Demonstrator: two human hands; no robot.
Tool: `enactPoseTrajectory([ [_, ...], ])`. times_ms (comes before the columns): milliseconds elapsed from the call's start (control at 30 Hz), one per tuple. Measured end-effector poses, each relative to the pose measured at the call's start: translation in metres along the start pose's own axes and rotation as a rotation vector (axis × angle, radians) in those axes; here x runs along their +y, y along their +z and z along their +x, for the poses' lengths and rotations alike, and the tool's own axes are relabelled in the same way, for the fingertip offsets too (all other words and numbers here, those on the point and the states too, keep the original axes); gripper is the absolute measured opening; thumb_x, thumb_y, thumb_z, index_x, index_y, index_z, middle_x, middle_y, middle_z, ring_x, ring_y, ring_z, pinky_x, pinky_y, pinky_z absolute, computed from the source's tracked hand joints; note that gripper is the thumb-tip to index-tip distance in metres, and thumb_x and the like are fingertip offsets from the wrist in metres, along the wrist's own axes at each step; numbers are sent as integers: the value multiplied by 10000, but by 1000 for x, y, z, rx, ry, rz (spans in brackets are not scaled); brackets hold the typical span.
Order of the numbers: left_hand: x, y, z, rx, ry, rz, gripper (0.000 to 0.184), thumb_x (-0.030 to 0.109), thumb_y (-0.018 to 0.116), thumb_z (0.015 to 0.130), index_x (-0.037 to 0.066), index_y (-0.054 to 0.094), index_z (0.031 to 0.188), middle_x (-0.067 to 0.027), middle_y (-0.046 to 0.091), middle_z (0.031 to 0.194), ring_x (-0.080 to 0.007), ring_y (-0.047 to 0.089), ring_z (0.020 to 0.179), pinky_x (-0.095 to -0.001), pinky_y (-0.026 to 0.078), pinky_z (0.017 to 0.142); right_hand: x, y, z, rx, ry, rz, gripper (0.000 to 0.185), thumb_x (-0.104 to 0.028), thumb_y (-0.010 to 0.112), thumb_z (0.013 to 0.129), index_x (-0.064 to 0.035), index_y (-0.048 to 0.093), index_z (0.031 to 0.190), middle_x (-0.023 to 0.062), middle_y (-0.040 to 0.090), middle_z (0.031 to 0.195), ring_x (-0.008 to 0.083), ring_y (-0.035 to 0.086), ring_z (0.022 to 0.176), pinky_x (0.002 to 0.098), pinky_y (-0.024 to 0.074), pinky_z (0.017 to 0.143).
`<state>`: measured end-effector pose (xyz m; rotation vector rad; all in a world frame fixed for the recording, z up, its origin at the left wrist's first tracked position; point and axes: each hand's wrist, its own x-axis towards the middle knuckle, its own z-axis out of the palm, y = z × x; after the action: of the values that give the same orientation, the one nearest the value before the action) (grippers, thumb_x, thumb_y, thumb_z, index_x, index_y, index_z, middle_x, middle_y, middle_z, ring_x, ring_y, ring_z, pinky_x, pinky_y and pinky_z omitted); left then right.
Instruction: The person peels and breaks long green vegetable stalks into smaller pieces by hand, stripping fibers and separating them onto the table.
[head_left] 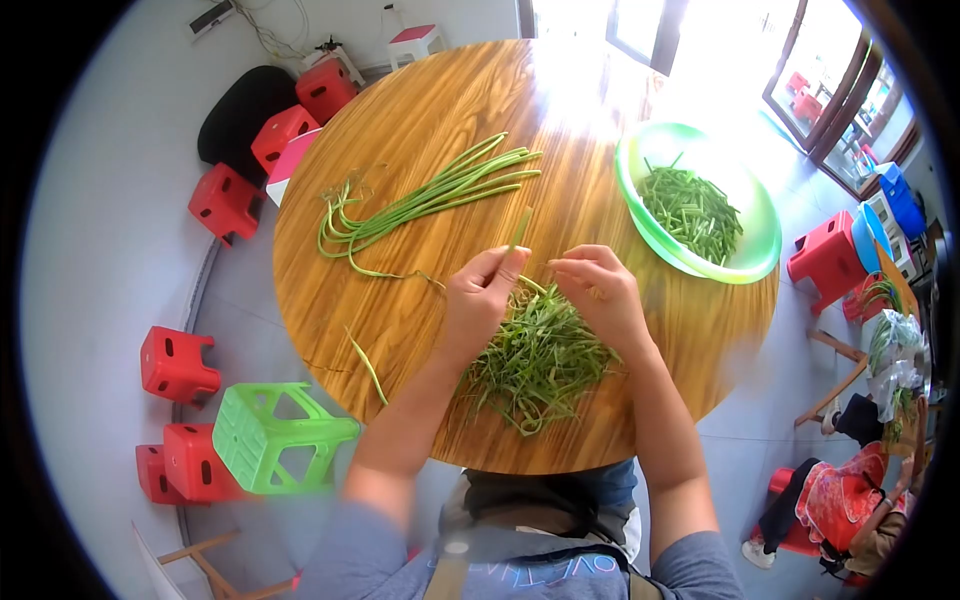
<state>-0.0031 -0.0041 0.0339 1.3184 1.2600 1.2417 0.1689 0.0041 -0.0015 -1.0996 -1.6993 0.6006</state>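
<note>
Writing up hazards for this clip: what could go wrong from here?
The green stem in the left hand, if dropped, might get lost in the green pile close by. The loose strand near the edge of the table could be brushed off by the left forearm.

1. Daylight pours through the glass doors (818,75) at upper right, bleaching the floor (795,170) nearby.
2. White glare covers the far part of the wooden table (580,215).
3. The leaf pile (545,365) looks fairly sharp; a hazy smudge softens the table's right edge.
4. Fisheye distortion curves the margins, vignetting to black.
</note>
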Motion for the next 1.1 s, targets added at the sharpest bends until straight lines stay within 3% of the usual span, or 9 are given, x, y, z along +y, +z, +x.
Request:
enactPoseTrajectory([
  [67, -12, 4, 2, -2, 153, 139, 247, 206, 604, 884, -22, 644, 969, 1, 564, 669, -43, 450, 576, -209, 360, 499, -1, -1, 1, 30, 204, 256, 192, -172, 611, 870, -40, 656, 1003, 34, 583, 881, 83, 553, 743, 221, 442, 631],
  [167, -20, 9, 1, -121, 214, 125, 242, 184, 609, 876, -36, 635, 972, -36, 601, 698, -67, 499, 605, -226, 404, 534, -9, 1, 1, 71, 336, 539, 242, -226, 567, 906, -24, 649, 1011, -2, 562, 805, 54, 514, 699, 203, 409, 598],
  [267, -17, 13, -7, -212, 236, 232, 229, 166, 603, 875, -37, 632, 977, -61, 626, 725, -78, 525, 630, -234, 422, 556, 2, -1, -3, 82, 409, 480, 265, -245, 529, 929, -21, 646, 1005, -20, 535, 736, 44, 469, 647, 194, 378, 576],
  [367, -8, 14, -9, -276, 134, 154, 228, 171, 571, 894, -27, 635, 986, -35, 594, 690, -65, 501, 608, -230, 408, 539, -3, -3, 2, 111, 433, 758, 240, -220, 542, 922, -12, 648, 977, -32, 509, 682, 37, 424, 614, 187, 354, 565],
  [467, -14, 11, -8, -374, -26, 62, 230, 181, 535, 912, -6, 633, 1004, -5, 551, 661, -48, 473, 592, -220, 388, 527, -8, -7, 2, -39, 445, 778, 192, -173, 581, 896, -7, 647, 967, -20, 558, 725, 41, 478, 647, 188, 381, 593],
  [667, -26, 15, -6, -347, -85, -104, 218, 160, 501, 917, -5, 614, 1004, 18, 529, 680, -33, 458, 606, -208, 371, 529, -7, -5, 0, -36, 401, 658, 185, -148, 624, 863, 12, 647, 953, 19, 639, 843, 66, 576, 769, 194, 430, 659],
  [967, -29, 13, 0, -447, -234, -217, 212, 150, 474, 919, -6, 610, 965, 2, 544, 669, -31, 420, 500, -173, 324, 443, -5, -2, 0, 32, 451, 606, 175, -135, 648, 843, 22, 652, 921, 13, 633, 821, 71, 568, 728, 204, 447, 660],
  [1000, -29, 14, -1, -417, -240, -226, 205, 144, 471, 919, -5, 607, 953, 0, 544, 664, -35, 421, 489, -177, 322, 433, -7, -1, -1, 50, 418, 566, 160, -109, 660, 830, 32, 652, 906, 21, 626, 813, 75, 571, 729, 207, 451, 655],
  [1100, -32, 12, 0, -371, -259, -295, 183, 126, 464, 916, 0, 597, 909, -8, 539, 646, -46, 421, 455, -188, 313, 403, -5, 12, -5, 113, -135, 95, 137, -26, 662, 767, 1, 661, 901, 77, 595, 825, 150, 594, 726, 261, 487, 613],
])
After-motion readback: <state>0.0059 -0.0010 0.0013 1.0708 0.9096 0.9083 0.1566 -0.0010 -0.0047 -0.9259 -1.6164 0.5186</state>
